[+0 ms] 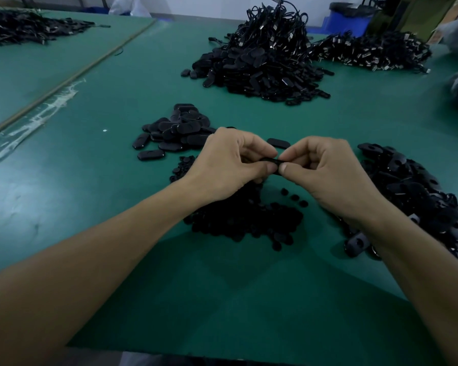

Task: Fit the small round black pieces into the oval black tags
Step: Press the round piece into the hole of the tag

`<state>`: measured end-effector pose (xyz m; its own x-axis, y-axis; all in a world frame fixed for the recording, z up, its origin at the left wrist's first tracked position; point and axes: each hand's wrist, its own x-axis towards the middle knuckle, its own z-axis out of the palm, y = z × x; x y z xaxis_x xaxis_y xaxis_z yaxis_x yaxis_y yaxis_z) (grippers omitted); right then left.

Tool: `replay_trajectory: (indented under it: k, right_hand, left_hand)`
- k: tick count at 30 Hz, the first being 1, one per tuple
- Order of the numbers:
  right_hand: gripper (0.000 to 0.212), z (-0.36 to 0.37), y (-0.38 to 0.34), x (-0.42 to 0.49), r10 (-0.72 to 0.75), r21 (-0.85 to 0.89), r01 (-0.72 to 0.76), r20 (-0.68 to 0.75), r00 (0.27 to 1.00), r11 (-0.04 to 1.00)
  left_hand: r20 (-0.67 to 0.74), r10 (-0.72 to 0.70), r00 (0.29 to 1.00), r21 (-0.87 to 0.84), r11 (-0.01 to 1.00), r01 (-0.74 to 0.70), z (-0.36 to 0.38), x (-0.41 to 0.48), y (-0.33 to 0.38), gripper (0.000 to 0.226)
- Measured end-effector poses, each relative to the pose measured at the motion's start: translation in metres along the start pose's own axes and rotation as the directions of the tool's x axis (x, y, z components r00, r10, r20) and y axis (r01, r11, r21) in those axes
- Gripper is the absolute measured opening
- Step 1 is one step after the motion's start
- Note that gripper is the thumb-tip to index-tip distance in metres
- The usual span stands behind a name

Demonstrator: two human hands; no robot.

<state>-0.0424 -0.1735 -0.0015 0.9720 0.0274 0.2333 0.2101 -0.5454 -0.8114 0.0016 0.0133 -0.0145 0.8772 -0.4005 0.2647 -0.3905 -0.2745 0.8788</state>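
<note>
Both the left hand [224,165] and the right hand [328,173] pinch one smooth oval black tag [271,162] between curled fingertips, above a heap of small round black pieces [243,220].

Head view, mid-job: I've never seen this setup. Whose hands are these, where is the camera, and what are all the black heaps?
No machine here: a person works with bare hands, and the single camera sits on their head, looking forward and down. The left hand and right hand together pinch one oval tag between thumbs and fingertips; whether a round piece is already in it is hidden. On the green table, the small round pieces lie heaped under the hands. At the right are oval tags with holes, at the left a smaller heap of oval tags, and farther back corded tags.
</note>
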Motion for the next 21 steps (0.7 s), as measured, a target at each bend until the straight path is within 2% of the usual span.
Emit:
replay_trajectory:
  k: [8, 10, 12, 13, 15, 16, 17, 19, 21]
  right_hand:
    - [0.016, 0.001, 0.002, -0.002, -0.065, 0.02, 0.065, -0.01, 0.998, 0.998]
    - [0.018, 0.001, 0.004, 0.001, -0.052, 0.001, 0.052, -0.02, 0.998, 0.999]
    - [0.021, -0.001, 0.01, 0.005, -0.032, -0.118, 0.026, -0.05, 0.998, 0.993]
    - [0.026, -0.004, 0.015, 0.008, -0.022, -0.253, 0.007, -0.058, 0.998, 0.967]
    - [0.043, -0.012, 0.027, 0.011, 0.053, -0.563, -0.051, -0.014, 0.999, 0.825]
    - [0.049, -0.015, 0.032, 0.012, 0.13, -0.663, -0.096, 0.002, 0.992, 0.742]
    - [0.053, -0.017, 0.035, 0.011, 0.205, -0.718, -0.139, 0.005, 0.979, 0.682]
    - [0.052, -0.018, 0.036, 0.01, 0.295, -0.751, -0.191, 0.006, 0.955, 0.632]
    - [0.049, -0.016, 0.033, 0.009, 0.285, -0.764, -0.176, 0.011, 0.958, 0.621]
  left_hand:
    - [0.0, 0.027, 1.0, 0.106, 0.994, -0.026, -0.004, 0.002, 0.002, 0.014]
    - [-0.041, 0.042, 0.998, 0.138, 0.99, -0.036, -0.004, 0.002, 0.001, 0.014]
    - [-0.134, 0.028, 0.991, 0.121, 0.993, -0.012, -0.007, 0.002, -0.002, 0.017]
    - [-0.19, 0.018, 0.982, 0.116, 0.993, 0.004, -0.011, 0.003, -0.004, 0.017]
    - [-0.306, 0.006, 0.952, 0.135, 0.99, 0.037, -0.021, 0.006, -0.009, 0.02]
    - [-0.361, -0.003, 0.933, 0.14, 0.989, 0.057, -0.027, 0.008, -0.012, 0.021]
    - [-0.409, -0.015, 0.913, 0.145, 0.986, 0.081, -0.033, 0.01, -0.016, 0.022]
    - [-0.473, -0.025, 0.881, 0.202, 0.97, 0.136, -0.045, 0.013, -0.024, 0.022]
    - [-0.504, 0.002, 0.863, 0.305, 0.936, 0.176, -0.054, 0.015, -0.034, 0.021]
